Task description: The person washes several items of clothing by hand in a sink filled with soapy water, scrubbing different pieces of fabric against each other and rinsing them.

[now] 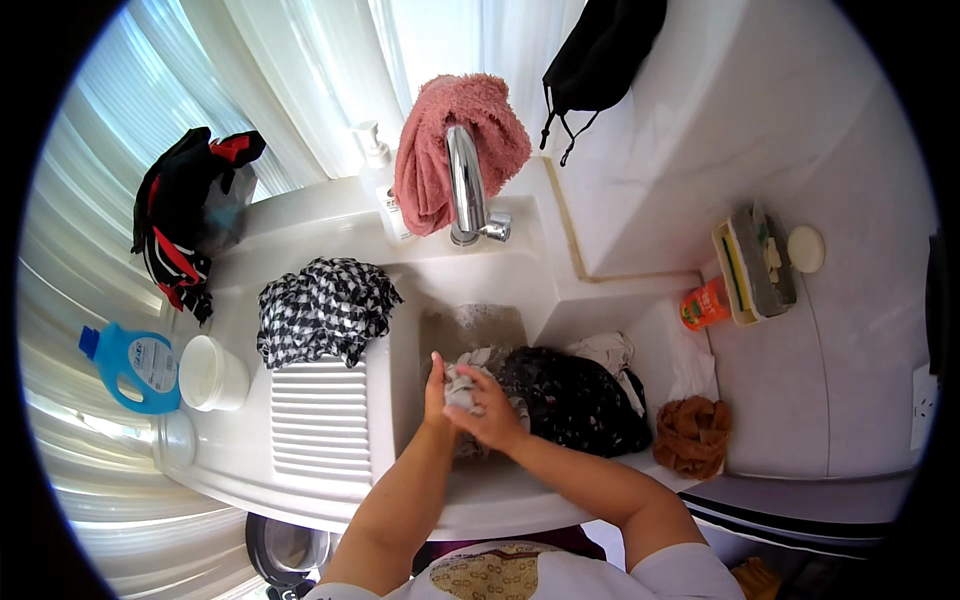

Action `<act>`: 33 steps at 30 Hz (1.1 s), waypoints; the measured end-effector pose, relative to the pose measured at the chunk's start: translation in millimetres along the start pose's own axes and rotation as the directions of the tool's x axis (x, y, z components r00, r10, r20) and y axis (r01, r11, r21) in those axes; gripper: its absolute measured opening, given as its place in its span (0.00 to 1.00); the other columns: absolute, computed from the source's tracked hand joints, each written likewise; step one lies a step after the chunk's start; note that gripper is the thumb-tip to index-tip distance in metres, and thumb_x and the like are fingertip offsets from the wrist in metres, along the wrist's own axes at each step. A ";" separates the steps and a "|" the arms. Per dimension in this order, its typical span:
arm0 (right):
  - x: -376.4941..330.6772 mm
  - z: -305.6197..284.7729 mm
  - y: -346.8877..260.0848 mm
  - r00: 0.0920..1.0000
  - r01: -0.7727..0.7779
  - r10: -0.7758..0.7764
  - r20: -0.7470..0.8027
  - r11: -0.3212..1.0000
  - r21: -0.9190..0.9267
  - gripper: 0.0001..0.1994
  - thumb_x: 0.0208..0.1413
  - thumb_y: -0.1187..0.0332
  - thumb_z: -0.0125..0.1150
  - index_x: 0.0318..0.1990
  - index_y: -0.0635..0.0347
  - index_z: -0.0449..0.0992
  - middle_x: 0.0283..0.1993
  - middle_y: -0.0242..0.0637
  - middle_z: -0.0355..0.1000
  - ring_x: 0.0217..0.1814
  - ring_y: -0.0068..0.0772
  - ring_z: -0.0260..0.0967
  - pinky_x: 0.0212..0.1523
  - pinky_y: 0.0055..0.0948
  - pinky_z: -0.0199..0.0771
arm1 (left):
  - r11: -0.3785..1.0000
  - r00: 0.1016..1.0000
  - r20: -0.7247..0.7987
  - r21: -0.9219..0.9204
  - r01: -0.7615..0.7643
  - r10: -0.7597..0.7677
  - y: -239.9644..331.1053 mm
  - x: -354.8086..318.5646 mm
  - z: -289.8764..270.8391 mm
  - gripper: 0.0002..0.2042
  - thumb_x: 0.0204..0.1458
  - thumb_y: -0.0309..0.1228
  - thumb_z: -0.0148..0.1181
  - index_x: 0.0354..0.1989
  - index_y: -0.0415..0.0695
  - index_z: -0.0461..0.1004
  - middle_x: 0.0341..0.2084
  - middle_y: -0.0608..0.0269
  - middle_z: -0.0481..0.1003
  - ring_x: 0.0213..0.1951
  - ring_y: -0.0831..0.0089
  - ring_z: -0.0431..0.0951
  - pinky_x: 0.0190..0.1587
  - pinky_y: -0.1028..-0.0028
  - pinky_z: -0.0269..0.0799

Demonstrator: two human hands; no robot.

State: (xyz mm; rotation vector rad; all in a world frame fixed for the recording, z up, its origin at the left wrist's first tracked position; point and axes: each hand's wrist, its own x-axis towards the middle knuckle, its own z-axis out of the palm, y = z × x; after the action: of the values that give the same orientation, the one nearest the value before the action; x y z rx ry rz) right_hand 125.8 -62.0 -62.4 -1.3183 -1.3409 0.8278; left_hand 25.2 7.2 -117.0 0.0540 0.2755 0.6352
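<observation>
Cloth of crumpled, pale grey fabric (460, 389) is gripped between the left hand (436, 393) and the right hand (490, 412), both partly closed about it, over the rectangular white sink basin (406, 350). Beside the right hand, a bunched black garment with small pale markings (575, 402) lies in the basin; to the left, a heaped black-and-white houndstooth textile (325, 308) rests at the far end of the ribbed white washboard (320, 425).

Held cloth (459, 389) — matt | faucet (465, 175) — glossy metal | towel (424, 165) rough
</observation>
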 end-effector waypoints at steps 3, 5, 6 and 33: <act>11.8 18.3 45.7 0.942 -0.148 0.077 -0.326 0.969 -0.199 0.11 0.43 0.67 0.62 0.31 0.66 0.74 0.43 0.44 0.69 0.44 0.45 0.67 0.47 0.34 0.66 | 0.996 0.986 -0.144 0.012 -0.088 0.089 -16.9 -6.8 8.3 0.24 0.55 0.52 0.45 0.43 0.41 0.69 0.40 0.50 0.73 0.43 0.55 0.73 0.48 0.60 0.69; 18.2 22.2 63.0 0.835 -0.322 0.234 -0.499 0.942 -0.098 0.10 0.41 0.67 0.62 0.29 0.66 0.74 0.39 0.46 0.69 0.41 0.47 0.67 0.46 0.36 0.67 | 0.970 0.871 -0.431 0.153 -0.188 0.237 -29.2 2.4 30.0 0.25 0.56 0.53 0.43 0.42 0.41 0.69 0.37 0.50 0.73 0.41 0.55 0.74 0.45 0.59 0.71; 18.2 24.3 56.6 0.819 -0.323 0.225 -0.527 0.941 -0.100 0.10 0.40 0.67 0.62 0.29 0.66 0.74 0.38 0.47 0.69 0.41 0.47 0.68 0.45 0.37 0.67 | 0.965 0.859 -0.451 0.200 -0.169 0.244 -28.5 4.1 29.7 0.23 0.58 0.51 0.42 0.42 0.41 0.68 0.34 0.51 0.74 0.38 0.56 0.75 0.43 0.60 0.72; 32.2 1.6 97.8 0.906 -0.081 0.398 0.147 0.502 -0.861 0.23 0.41 0.56 0.65 0.47 0.50 0.71 0.61 0.39 0.53 0.63 0.46 0.48 0.55 0.44 0.59 | -0.296 0.636 -0.387 0.646 0.704 0.667 -7.3 13.5 -18.8 0.27 0.43 0.30 0.53 0.57 0.44 0.62 0.53 0.51 0.64 0.56 0.52 0.62 0.54 0.60 0.62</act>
State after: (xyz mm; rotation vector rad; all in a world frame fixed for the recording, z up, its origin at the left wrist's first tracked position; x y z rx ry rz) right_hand 153.9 -14.9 -149.6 -2.2618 -1.9927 0.5818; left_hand 34.8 8.7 -139.3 1.6638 1.8625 0.0279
